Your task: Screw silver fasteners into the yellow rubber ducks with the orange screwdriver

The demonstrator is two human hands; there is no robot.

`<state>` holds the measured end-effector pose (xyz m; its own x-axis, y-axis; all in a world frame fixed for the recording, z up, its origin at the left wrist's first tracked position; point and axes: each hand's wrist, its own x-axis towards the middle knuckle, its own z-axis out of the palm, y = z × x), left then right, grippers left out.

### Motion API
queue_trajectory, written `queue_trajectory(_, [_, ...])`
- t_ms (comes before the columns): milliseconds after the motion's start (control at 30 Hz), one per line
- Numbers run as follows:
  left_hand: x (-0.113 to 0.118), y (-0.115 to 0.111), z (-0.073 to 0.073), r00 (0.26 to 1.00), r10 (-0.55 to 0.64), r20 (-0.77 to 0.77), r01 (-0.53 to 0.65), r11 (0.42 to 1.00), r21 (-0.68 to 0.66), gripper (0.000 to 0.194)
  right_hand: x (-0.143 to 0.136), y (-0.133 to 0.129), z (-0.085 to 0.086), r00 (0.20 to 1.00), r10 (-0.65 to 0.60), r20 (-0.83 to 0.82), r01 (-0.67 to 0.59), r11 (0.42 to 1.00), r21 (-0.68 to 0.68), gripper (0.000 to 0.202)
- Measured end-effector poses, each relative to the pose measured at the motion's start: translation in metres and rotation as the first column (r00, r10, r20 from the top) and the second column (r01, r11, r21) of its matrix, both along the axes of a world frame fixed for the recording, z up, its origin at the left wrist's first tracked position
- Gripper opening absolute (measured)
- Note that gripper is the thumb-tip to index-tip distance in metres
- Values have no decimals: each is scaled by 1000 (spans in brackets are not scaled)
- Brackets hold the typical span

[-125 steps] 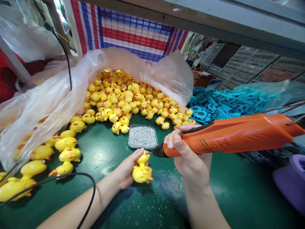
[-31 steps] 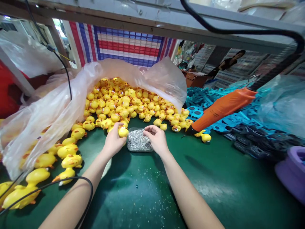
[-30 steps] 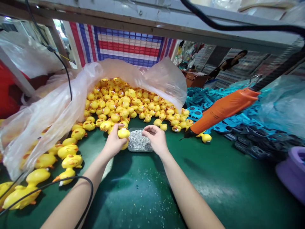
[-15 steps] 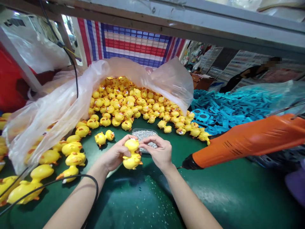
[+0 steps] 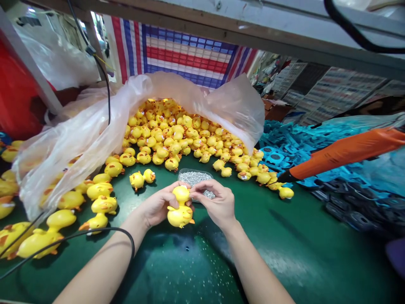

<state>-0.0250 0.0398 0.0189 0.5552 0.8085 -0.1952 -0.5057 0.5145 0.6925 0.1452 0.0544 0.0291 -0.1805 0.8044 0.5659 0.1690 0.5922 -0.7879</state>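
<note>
My left hand is closed around a yellow toy duck, holding it above the green table with its round head up. The thumb and fingers of my right hand are pinched together against the side of the duck's head; whatever they hold is too small to make out. Just behind the hands stands a clear plastic tub of small silver metal pieces, partly covered by my right hand. Another toy duck lies to the left of my left hand.
Yellow ducks spill from a clear plastic bag. An orange power screwdriver hangs at the right, before turquoise plastic parts. Dark parts lie at the right edge. A black cable crosses my left forearm.
The orange screwdriver has swung away, up and to the right. My hands keep their hold at the duck, which is tilted slightly differently. The whole view has shifted a little.
</note>
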Motion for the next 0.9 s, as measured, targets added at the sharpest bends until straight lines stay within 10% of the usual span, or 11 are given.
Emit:
queue_trajectory(700, [12,2,-14,983,106,151,-84,986,-144,44,-13,6,-11,955,27,-296,-162,883,-441,34])
queue_trajectory(900, [21,2,-13,968,163,192,-121,969,-215,48,-18,8,-20,953,-131,-272,-1,900,-436,27])
